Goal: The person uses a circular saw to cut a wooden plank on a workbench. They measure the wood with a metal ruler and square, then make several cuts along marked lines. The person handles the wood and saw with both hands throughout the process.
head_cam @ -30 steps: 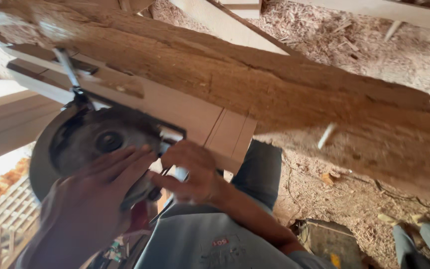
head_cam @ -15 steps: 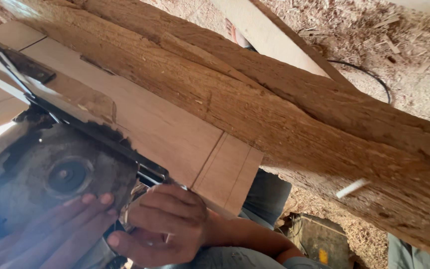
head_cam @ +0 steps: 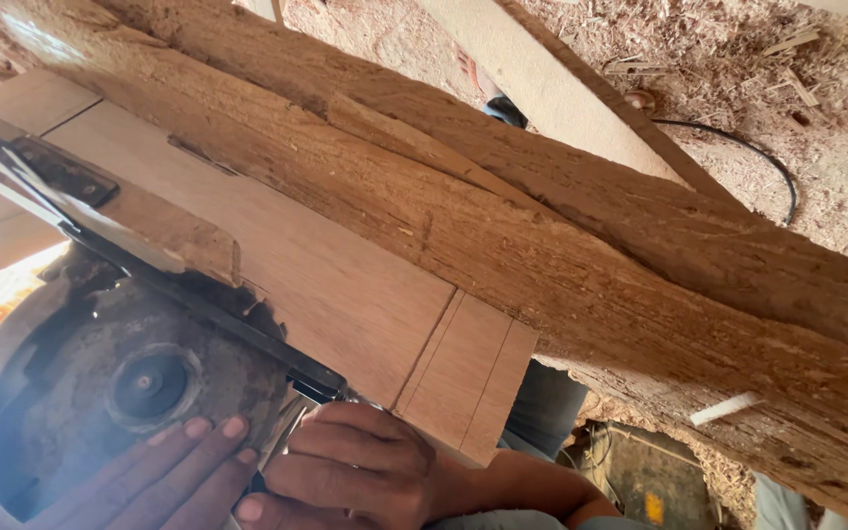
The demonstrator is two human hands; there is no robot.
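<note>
I see my left hand (head_cam: 164, 476) at the lower left of the frame, fingers stretched flat against the round guard of the circular saw (head_cam: 120, 393), pressing on it rather than gripping. My right hand (head_cam: 360, 471) sits at the lower centre, curled narrow around a part of the saw just under its dark base plate (head_cam: 198, 309); what it grips is mostly hidden by the fingers. The saw fills the lower left, its toothed blade tucked up against the edge of a smooth plywood board (head_cam: 345, 294) that runs from upper left to lower centre. Beside that board, touching it, a rough timber beam (head_cam: 591, 265) crosses the frame diagonally. Sawdust (head_cam: 836, 147) covers the ground at upper right, with a black cable (head_cam: 768, 167) lying on it
</note>
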